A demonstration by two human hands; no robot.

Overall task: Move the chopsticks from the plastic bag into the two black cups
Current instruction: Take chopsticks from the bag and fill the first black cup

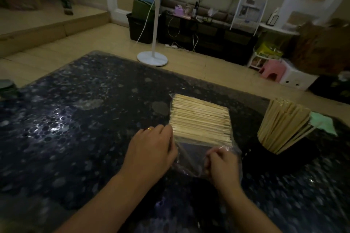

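A clear plastic bag (191, 154) lies on the dark table, packed with a flat block of pale wooden chopsticks (200, 119). My left hand (151, 149) rests at the bag's near left edge, fingers curled onto the plastic beside the chopsticks. My right hand (222, 162) pinches the loose open end of the bag, fingers curled round the film. To the right stands a black cup (269, 154) filled with a leaning bundle of chopsticks (282, 123). A second black cup is not visible.
The dark speckled table (85, 128) stretches left and toward me. A green cloth (323, 122) lies behind the filled cup. A dark round object (6, 86) sits at the far left edge. Beyond the table stand a white fan base (152, 58) and a pink stool (272, 70).
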